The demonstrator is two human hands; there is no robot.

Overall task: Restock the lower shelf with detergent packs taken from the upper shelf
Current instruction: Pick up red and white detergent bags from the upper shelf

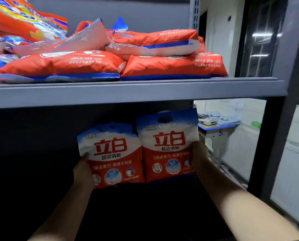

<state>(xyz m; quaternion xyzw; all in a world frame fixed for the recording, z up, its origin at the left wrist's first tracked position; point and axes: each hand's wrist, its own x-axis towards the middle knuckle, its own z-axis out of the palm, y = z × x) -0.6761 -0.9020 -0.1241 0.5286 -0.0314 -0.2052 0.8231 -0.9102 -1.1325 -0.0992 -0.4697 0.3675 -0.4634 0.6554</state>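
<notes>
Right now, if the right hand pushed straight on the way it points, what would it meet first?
The right hand already grips the right pack at its edge, so the pack goes first. Beyond it the lower shelf is dark, so depth is unclear; probably the back wall.

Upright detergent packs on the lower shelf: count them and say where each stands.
2. The left pack stands upright, held by the left hand; the right pack stands beside it, held by the right hand. The dark shelf may hide more.
</notes>
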